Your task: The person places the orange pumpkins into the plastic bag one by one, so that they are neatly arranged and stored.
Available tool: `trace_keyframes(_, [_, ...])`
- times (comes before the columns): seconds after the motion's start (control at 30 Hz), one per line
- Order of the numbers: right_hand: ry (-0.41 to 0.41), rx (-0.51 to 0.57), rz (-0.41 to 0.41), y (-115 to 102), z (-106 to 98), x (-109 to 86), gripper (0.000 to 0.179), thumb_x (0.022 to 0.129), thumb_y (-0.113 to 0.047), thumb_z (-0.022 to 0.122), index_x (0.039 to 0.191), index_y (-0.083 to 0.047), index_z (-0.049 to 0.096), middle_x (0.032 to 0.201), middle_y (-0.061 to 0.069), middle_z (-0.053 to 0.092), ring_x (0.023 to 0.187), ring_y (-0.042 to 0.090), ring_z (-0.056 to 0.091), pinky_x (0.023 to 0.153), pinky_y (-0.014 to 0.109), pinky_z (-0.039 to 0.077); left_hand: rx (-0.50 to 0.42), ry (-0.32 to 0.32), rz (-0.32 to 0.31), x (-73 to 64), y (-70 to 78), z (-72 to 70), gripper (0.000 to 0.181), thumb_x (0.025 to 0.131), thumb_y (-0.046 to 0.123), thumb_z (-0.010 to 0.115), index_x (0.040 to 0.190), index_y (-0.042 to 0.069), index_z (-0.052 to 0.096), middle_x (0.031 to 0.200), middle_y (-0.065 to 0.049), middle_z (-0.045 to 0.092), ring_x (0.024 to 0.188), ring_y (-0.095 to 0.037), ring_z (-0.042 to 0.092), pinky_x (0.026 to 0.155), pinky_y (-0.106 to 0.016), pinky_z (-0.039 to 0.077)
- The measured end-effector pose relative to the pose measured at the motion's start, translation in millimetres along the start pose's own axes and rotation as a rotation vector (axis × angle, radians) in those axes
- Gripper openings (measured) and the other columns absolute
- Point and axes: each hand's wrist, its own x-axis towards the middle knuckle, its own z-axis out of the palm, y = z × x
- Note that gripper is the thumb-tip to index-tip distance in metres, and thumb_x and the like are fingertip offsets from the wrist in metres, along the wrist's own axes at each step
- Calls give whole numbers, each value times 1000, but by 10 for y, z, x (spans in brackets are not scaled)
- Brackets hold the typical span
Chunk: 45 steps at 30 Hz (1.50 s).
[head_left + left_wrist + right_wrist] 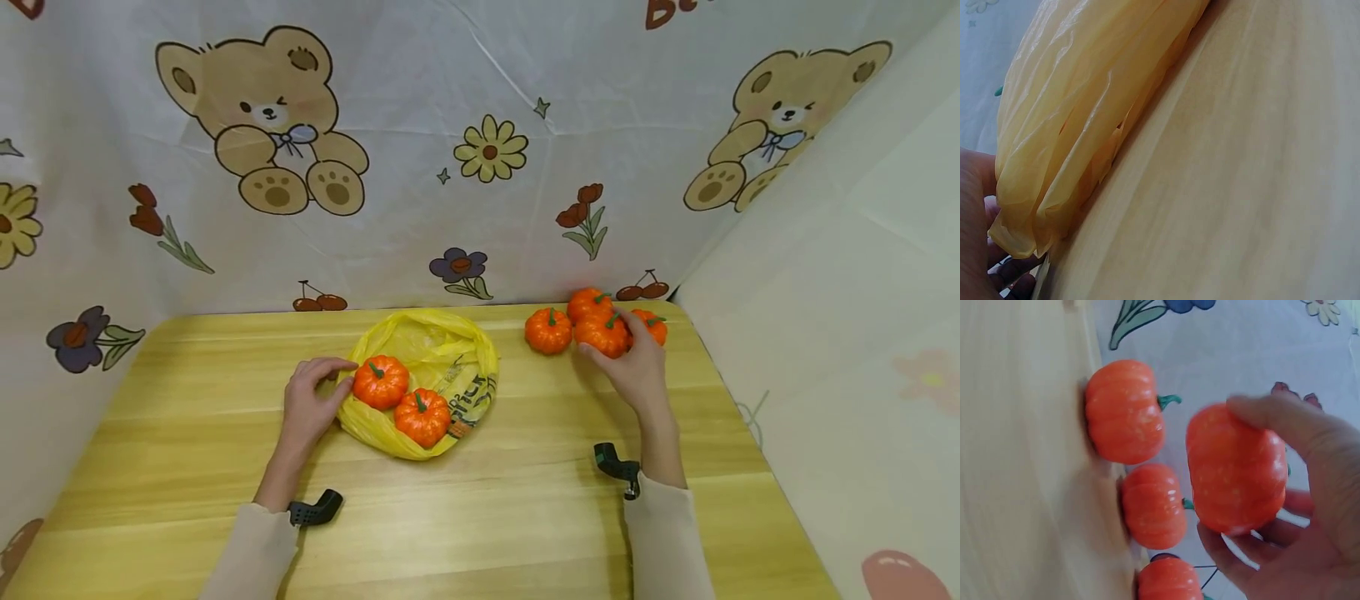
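Observation:
A yellow plastic bag (375, 429) lies on the table with its mouth spread wide and rim rolled down. Two small orange toy pumpkins (381, 383) with green stems sit inside it. At the bag's left side, my left hand (309, 404) pinches the rim; in the left wrist view its thumb and fingers are round the plastic (1091, 106). My right hand (639, 367) grips another pumpkin (1235, 472) between thumb and fingers, raised off the table. Behind it stand three more pumpkins (548, 332), close together at the back right.
The light wooden table (487, 517) ends at a white cloth (420, 225) printed with bears and flowers. On the right rises a pale side wall (847, 333). A black camera mount (318, 508) is worn on each wrist.

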Motion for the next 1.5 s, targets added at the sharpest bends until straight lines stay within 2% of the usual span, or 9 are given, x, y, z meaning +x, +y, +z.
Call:
trace_keyframes(0.17, [-22, 30, -54, -77, 5, -5, 84, 86, -34, 89, 155, -9, 49, 151, 21, 56, 136, 43, 55, 112, 64, 42, 8, -6, 5, 7, 16, -15, 18, 88, -2, 78, 105, 3, 80, 106, -16, 75, 90, -24, 51, 83, -33, 35])
trace_keyframes(0.33, [-23, 37, -46, -113, -4, 2, 83, 86, -32, 88, 155, -8, 48, 149, 21, 58, 133, 41, 56, 111, 62, 44, 11, -9, 0, 10, 15, -22, 18, 88, -2, 78, 105, 3, 80, 107, -16, 75, 91, -24, 52, 84, -32, 35])
trace_keyframes(0.6, [-38, 137, -40, -237, 50, 39, 93, 86, -30, 89, 158, -5, 36, 156, 22, 50, 146, 38, 47, 118, 61, 38, 4, -9, 1, 31, 3, -8, 18, 88, -2, 78, 105, 5, 80, 106, -15, 75, 91, -23, 51, 84, -32, 35])
trace_keyframes(0.77, [-1, 160, -70, -327, 123, 91, 84, 85, -29, 90, 151, -6, 44, 150, 18, 56, 142, 35, 51, 116, 59, 42, 8, -10, 0, 37, -1, -5, 19, 88, -2, 78, 105, 6, 80, 106, -14, 75, 90, -22, 51, 83, -31, 35])
trace_keyframes(0.97, [6, 160, -121, -464, 201, 135, 77, 83, -30, 91, 147, -11, 54, 143, 13, 62, 134, 31, 56, 112, 55, 47, 15, -7, 5, 44, 7, -18, 19, 88, -2, 78, 105, 6, 80, 105, -14, 75, 89, -23, 51, 82, -31, 35])
trace_keyframes(1.1, [11, 199, -127, -541, 267, 155, 77, 85, -29, 90, 149, -9, 54, 146, 13, 61, 136, 30, 56, 112, 54, 47, 15, -8, -2, 25, 10, -27, 19, 87, -2, 79, 105, 5, 80, 105, -15, 75, 89, -23, 51, 82, -31, 35])
trace_keyframes(1.3, [-26, 254, -96, -622, 378, 175, 80, 86, -31, 88, 153, -7, 50, 149, 14, 57, 138, 30, 54, 116, 53, 45, 6, -3, -4, -23, 9, -21, 20, 87, -4, 78, 105, 4, 80, 107, -15, 76, 90, -25, 52, 83, -30, 37])
trace_keyframes(1.5, [-35, 250, -86, -667, 412, 202, 82, 85, -34, 90, 151, -6, 50, 147, 15, 59, 137, 28, 56, 117, 48, 44, -9, 4, 0, 3, -3, 1, 19, 89, -3, 77, 106, 5, 80, 107, -14, 76, 91, -23, 52, 84, -33, 36])
